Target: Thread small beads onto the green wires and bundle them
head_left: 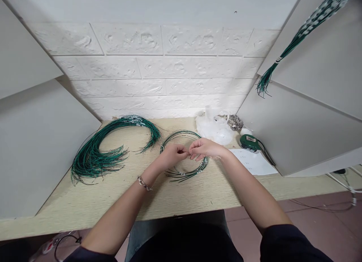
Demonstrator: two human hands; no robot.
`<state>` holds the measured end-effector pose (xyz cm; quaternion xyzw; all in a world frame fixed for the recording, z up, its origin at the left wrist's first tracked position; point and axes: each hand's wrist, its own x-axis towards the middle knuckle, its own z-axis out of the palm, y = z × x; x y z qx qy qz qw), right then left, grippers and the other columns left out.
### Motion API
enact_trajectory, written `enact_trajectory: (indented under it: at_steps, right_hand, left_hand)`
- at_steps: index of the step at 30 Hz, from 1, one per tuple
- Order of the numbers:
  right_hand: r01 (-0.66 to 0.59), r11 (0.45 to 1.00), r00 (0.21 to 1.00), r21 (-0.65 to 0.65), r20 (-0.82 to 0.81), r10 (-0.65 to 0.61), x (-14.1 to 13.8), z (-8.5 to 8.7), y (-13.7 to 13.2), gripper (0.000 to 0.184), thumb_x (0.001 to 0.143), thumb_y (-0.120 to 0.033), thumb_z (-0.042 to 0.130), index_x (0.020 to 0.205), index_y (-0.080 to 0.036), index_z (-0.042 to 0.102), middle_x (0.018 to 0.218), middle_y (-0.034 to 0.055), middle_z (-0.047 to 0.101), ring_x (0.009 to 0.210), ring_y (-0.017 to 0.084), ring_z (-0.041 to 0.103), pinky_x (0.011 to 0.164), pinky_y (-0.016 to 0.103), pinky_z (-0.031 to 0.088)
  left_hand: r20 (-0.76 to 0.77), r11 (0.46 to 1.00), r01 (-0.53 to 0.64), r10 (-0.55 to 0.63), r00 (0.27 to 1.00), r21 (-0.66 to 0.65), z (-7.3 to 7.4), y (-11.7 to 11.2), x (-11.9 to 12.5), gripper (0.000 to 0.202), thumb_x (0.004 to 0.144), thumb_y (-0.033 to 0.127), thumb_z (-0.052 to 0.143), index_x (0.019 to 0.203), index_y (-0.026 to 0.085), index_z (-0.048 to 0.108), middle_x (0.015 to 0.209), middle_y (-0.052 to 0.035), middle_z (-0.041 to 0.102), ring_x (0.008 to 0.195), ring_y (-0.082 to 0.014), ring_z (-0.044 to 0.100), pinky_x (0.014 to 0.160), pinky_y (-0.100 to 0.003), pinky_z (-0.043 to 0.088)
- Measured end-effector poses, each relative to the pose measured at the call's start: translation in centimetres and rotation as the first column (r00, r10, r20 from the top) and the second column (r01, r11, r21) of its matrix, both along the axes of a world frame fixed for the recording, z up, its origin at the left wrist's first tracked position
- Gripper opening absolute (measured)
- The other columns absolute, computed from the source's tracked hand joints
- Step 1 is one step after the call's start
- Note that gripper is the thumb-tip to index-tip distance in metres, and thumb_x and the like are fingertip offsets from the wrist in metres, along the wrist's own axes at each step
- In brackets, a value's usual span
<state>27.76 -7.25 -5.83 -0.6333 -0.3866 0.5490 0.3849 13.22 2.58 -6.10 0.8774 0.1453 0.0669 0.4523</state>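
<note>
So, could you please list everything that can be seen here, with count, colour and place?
wire bundle: one, green, table left, curved
wire coil: one, green, table centre, under the hands
hanging wires: one bundle, green, upper right panel
plastic bag: one, clear white, table back
metal parts: small pile, silvery, beside the bag
tool: one, green, right of the bag
paper: one sheet, white, table right
table: one, light wood
bracelet: one, silvery, left wrist
left hand: fingers pinched at the coil
right hand: fingers pinched, meeting the left
</note>
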Motion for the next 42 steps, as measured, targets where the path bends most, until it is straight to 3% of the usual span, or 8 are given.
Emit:
enact_trajectory:
  at_steps: [8, 12, 19, 22, 26, 28, 34, 42]
  right_hand:
    - [0.103, 0.988, 0.994, 0.115, -0.049, -0.098, 0.3, -0.7, 0.5, 0.017, 0.065, -0.03, 0.065, 0.07, -0.015, 0.061, 0.065, 0.0017, 0.061, 0.061, 0.009, 0.058, 0.054, 0.02, 0.049]
    - [0.076, 0.975, 0.997, 0.209, 0.004, -0.078, 0.4, -1.0, 0.7, 0.018, 0.067, -0.032, 0.063, 0.072, -0.015, 0.062, 0.061, 0.0002, 0.059, 0.056, 0.008, 0.054, 0.055, 0.021, 0.047]
    - [0.103, 0.897, 0.994, 0.429, -0.016, -0.107, -0.3, -1.2, 0.9, 0.024, 0.068, -0.036, 0.063, 0.074, -0.013, 0.064, 0.069, 0.0016, 0.06, 0.064, 0.008, 0.052, 0.063, 0.022, 0.042]
    - [0.25, 0.866, 0.968, 0.433, -0.137, -0.21, -1.1, -1.1, 1.1, 0.029, 0.067, -0.041, 0.062, 0.078, -0.015, 0.062, 0.075, 0.0013, 0.059, 0.062, 0.008, 0.052, 0.064, 0.024, 0.044]
    - [0.518, 0.773, 0.843, 0.365, -0.368, -0.391, -2.8, -1.1, 1.5, 0.033, 0.066, -0.05, 0.06, 0.071, -0.018, 0.052, 0.066, -0.0032, 0.051, 0.051, 0.007, 0.046, 0.054, 0.026, 0.044]
    - [0.494, 0.803, 0.859, 0.335, -0.332, -0.39, -3.5, -1.3, 1.7, 0.035, 0.065, -0.052, 0.059, 0.067, -0.018, 0.049, 0.058, -0.0039, 0.046, 0.048, 0.008, 0.044, 0.051, 0.026, 0.042]
    - [0.227, 0.898, 0.947, 0.377, 0.128, -0.293, -5.0, -2.4, 2.4, 0.03, 0.059, -0.043, 0.067, 0.067, -0.015, 0.057, 0.063, 0.0003, 0.055, 0.057, 0.011, 0.05, 0.055, 0.025, 0.038]
    - [0.219, 0.922, 0.976, 0.319, -0.068, -0.208, -5.9, -2.2, 2.6, 0.022, 0.066, -0.036, 0.059, 0.07, -0.016, 0.05, 0.053, -0.003, 0.054, 0.039, 0.008, 0.048, 0.04, 0.021, 0.039]
  left_hand:
    - [-0.001, 0.985, -0.128, 0.129, 0.992, -0.12, 0.3, 0.1, 0.1, 0.026, 0.072, 0.036, 0.053, 0.059, 0.014, 0.061, 0.048, 0.0028, 0.044, 0.044, -0.0079, 0.034, 0.044, -0.022, 0.023]
    - [0.007, 0.938, -0.177, 0.188, 0.982, -0.299, 0.6, -0.1, 0.1, 0.025, 0.07, 0.036, 0.057, 0.06, 0.014, 0.064, 0.055, -0.0006, 0.058, 0.041, -0.0072, 0.038, 0.042, -0.021, 0.027]
    - [0.017, 0.864, -0.258, 0.294, 0.956, -0.433, 0.7, -0.2, 0.0, 0.028, 0.069, 0.039, 0.06, 0.062, 0.012, 0.066, 0.055, -0.002, 0.06, 0.038, -0.0049, 0.038, 0.041, -0.02, 0.027]
    - [0.059, 0.824, -0.252, 0.325, 0.944, -0.508, 0.6, 0.0, 0.1, 0.025, 0.067, 0.037, 0.063, 0.071, 0.013, 0.067, 0.057, -0.0011, 0.06, 0.038, -0.0044, 0.038, 0.04, -0.019, 0.027]
    - [0.14, 0.733, -0.235, 0.41, 0.901, -0.638, 0.4, 0.3, 0.2, 0.024, 0.066, 0.037, 0.064, 0.072, 0.014, 0.062, 0.058, 0.0003, 0.06, 0.039, -0.004, 0.041, 0.042, -0.018, 0.03]
    - [0.178, 0.694, -0.232, 0.465, 0.867, -0.681, 0.3, 0.4, 0.2, 0.025, 0.065, 0.038, 0.065, 0.067, 0.014, 0.059, 0.058, 0.0004, 0.059, 0.044, -0.0048, 0.045, 0.044, -0.018, 0.032]
    - [0.221, 0.596, -0.258, 0.611, 0.76, -0.761, 0.4, 0.3, 0.2, 0.028, 0.063, 0.038, 0.067, 0.069, 0.013, 0.056, 0.061, -0.0009, 0.06, 0.054, -0.008, 0.053, 0.052, -0.019, 0.041]
    - [0.205, 0.551, -0.251, 0.636, 0.744, -0.796, 0.5, 0.3, 0.2, 0.03, 0.061, 0.037, 0.068, 0.073, 0.013, 0.054, 0.071, -0.004, 0.063, 0.061, -0.0105, 0.057, 0.057, -0.022, 0.044]
